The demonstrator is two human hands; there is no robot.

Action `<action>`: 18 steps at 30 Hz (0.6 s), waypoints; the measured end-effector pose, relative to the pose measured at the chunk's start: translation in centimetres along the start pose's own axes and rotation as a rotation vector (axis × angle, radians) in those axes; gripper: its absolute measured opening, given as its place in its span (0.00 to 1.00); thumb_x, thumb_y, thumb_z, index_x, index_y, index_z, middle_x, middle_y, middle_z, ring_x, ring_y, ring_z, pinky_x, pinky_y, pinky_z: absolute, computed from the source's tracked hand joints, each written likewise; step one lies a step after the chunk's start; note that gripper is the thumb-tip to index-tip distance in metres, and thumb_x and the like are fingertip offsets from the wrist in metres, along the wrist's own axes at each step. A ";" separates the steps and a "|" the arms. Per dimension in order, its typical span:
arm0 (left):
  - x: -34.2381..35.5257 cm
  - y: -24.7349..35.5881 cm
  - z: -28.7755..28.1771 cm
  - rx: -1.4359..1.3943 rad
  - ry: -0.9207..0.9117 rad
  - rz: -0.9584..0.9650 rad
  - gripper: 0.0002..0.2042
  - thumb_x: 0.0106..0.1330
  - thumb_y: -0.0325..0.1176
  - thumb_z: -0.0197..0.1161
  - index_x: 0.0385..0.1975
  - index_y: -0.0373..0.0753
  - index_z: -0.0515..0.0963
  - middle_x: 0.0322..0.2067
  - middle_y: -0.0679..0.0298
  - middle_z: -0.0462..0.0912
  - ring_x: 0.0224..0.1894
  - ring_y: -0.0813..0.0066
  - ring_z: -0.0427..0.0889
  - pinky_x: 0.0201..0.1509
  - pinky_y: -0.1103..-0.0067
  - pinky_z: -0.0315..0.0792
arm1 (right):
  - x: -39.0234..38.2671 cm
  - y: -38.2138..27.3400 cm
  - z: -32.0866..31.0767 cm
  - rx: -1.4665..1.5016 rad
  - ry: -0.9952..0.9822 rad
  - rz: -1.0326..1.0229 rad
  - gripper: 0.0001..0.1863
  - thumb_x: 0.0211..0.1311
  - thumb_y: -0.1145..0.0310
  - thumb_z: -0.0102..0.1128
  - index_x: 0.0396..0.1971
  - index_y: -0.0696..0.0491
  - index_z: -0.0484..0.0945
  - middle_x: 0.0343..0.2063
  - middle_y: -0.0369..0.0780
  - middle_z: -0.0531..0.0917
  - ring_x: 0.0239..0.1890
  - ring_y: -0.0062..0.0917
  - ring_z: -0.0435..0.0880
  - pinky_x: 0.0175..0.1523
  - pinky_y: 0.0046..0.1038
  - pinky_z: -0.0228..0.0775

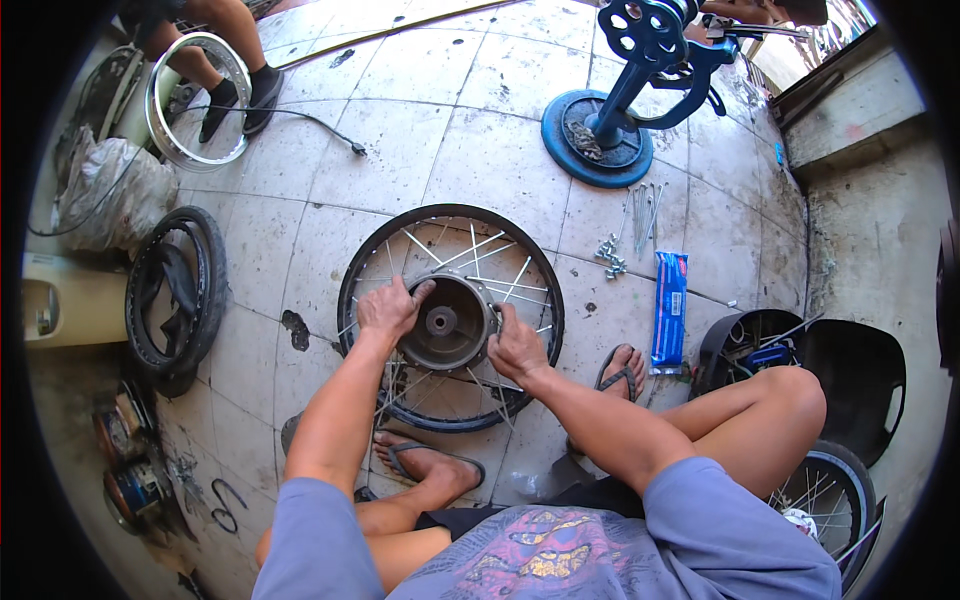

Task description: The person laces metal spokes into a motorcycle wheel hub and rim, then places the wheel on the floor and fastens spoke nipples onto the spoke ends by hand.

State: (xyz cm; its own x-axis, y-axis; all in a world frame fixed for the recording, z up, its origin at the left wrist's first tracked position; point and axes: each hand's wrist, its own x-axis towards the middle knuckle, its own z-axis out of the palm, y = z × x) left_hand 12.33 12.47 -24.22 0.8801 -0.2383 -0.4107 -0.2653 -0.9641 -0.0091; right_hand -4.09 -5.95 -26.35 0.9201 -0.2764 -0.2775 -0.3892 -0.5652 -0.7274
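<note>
A black wheel rim (551, 270) lies flat on the tiles in front of me, with a grey drum-shaped wheel hub (455, 350) in its middle. Silver spokes (475, 243) run between the two, several of them crossing. My left hand (390, 308) is closed on the hub's left edge, its thumb over the top. At the right edge of the hub, my right hand (518, 343) has its fingers curled and the index finger against the flange. What lies under its fingertips is partly hidden.
Loose spokes (648, 215) and a pile of nipples (610, 256) lie to the right, near a blue packet (669, 312). A blue stand (600, 140) rises beyond. At left are a tyre (205, 290) and a cable (320, 125); another person's legs (225, 40) show beside a silver rim (240, 75).
</note>
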 end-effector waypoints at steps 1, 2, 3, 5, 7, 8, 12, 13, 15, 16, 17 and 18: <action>0.2 0.1 -0.3 -0.003 0.134 0.082 0.35 0.62 0.71 0.51 0.44 0.38 0.75 0.35 0.50 0.83 0.42 0.49 0.82 0.45 0.58 0.76 | 0.5 -0.1 0.2 0.047 -0.001 0.102 0.19 0.57 0.67 0.52 0.48 0.58 0.71 0.38 0.59 0.81 0.41 0.58 0.81 0.50 0.54 0.71; 0.5 0.3 -0.6 -0.008 0.267 0.163 0.37 0.61 0.71 0.53 0.49 0.38 0.73 0.37 0.48 0.81 0.44 0.48 0.81 0.47 0.58 0.75 | 1.0 0.1 0.2 0.094 -0.003 0.204 0.19 0.58 0.67 0.49 0.48 0.59 0.70 0.37 0.62 0.81 0.43 0.60 0.80 0.52 0.56 0.69; 0.8 0.2 -0.6 -0.008 0.262 0.162 0.37 0.61 0.71 0.53 0.49 0.38 0.73 0.37 0.48 0.81 0.44 0.48 0.81 0.47 0.58 0.75 | 1.3 0.2 -0.1 0.094 -0.006 0.208 0.19 0.58 0.67 0.49 0.48 0.59 0.70 0.37 0.62 0.81 0.43 0.60 0.80 0.52 0.56 0.69; 1.7 -0.3 -1.0 -0.016 0.523 0.393 0.42 0.60 0.72 0.54 0.58 0.37 0.68 0.40 0.49 0.79 0.47 0.48 0.78 0.51 0.57 0.73 | 2.3 0.0 -0.7 0.127 -0.048 0.129 0.20 0.57 0.67 0.49 0.48 0.61 0.69 0.33 0.64 0.81 0.43 0.61 0.79 0.54 0.56 0.68; 2.1 -0.3 -0.7 -0.058 0.318 0.345 0.42 0.60 0.72 0.53 0.57 0.36 0.70 0.43 0.48 0.80 0.49 0.47 0.79 0.54 0.58 0.72 | 2.8 -0.1 -0.9 0.075 -0.048 0.166 0.19 0.56 0.65 0.50 0.46 0.58 0.72 0.35 0.62 0.82 0.42 0.60 0.80 0.53 0.54 0.69; 2.3 -0.3 -0.4 -0.096 0.110 0.299 0.43 0.59 0.73 0.52 0.56 0.35 0.71 0.45 0.48 0.81 0.50 0.46 0.80 0.57 0.58 0.71 | 2.8 -0.1 -0.8 0.019 -0.039 0.213 0.17 0.56 0.63 0.51 0.43 0.56 0.74 0.35 0.60 0.83 0.42 0.58 0.81 0.53 0.52 0.70; 2.5 0.3 -0.6 -0.150 -0.129 0.187 0.42 0.58 0.74 0.53 0.51 0.37 0.76 0.44 0.44 0.84 0.51 0.45 0.81 0.57 0.58 0.72 | 2.6 1.2 0.6 0.031 0.110 0.316 0.14 0.60 0.57 0.53 0.38 0.52 0.77 0.34 0.53 0.84 0.41 0.54 0.82 0.47 0.49 0.72; 2.6 0.5 -0.8 -0.160 -0.164 0.163 0.41 0.57 0.74 0.54 0.50 0.38 0.76 0.42 0.44 0.84 0.50 0.44 0.81 0.56 0.58 0.73 | 2.6 1.9 1.0 0.088 0.189 0.299 0.15 0.62 0.56 0.53 0.37 0.52 0.77 0.34 0.53 0.84 0.40 0.54 0.82 0.46 0.50 0.72; 2.6 0.3 -0.8 -0.170 -0.168 0.156 0.38 0.57 0.73 0.56 0.46 0.40 0.78 0.38 0.44 0.85 0.48 0.44 0.82 0.53 0.58 0.74 | 2.8 2.8 2.2 0.106 0.244 0.314 0.16 0.66 0.54 0.52 0.33 0.53 0.77 0.30 0.50 0.84 0.36 0.52 0.81 0.43 0.48 0.70; 2.7 0.4 -1.4 -0.178 -0.167 0.160 0.38 0.57 0.73 0.57 0.45 0.39 0.78 0.37 0.45 0.85 0.47 0.44 0.82 0.52 0.57 0.75 | 3.0 3.1 2.8 0.053 0.368 0.199 0.14 0.66 0.56 0.52 0.32 0.52 0.77 0.28 0.49 0.83 0.34 0.50 0.81 0.42 0.47 0.69; 2.8 0.5 -1.8 -0.184 -0.162 0.167 0.37 0.56 0.73 0.57 0.43 0.39 0.79 0.37 0.45 0.85 0.46 0.43 0.82 0.51 0.57 0.75 | 3.1 3.4 3.4 0.002 0.493 0.080 0.13 0.66 0.58 0.52 0.30 0.52 0.78 0.26 0.47 0.82 0.32 0.47 0.80 0.42 0.45 0.68; 2.6 0.1 -2.3 -0.224 -0.162 0.203 0.36 0.57 0.72 0.58 0.41 0.39 0.79 0.36 0.45 0.85 0.44 0.42 0.83 0.49 0.57 0.76 | 2.8 3.2 4.4 -0.173 0.555 -0.001 0.10 0.66 0.61 0.51 0.30 0.50 0.77 0.24 0.44 0.80 0.30 0.42 0.79 0.42 0.41 0.65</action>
State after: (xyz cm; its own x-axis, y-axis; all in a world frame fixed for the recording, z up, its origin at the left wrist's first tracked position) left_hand 15.45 11.45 -23.19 0.7396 -0.4239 -0.5227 -0.3201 -0.9048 0.2809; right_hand -2.57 -5.12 -32.23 0.7775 -0.6158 0.1279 -0.4328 -0.6715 -0.6014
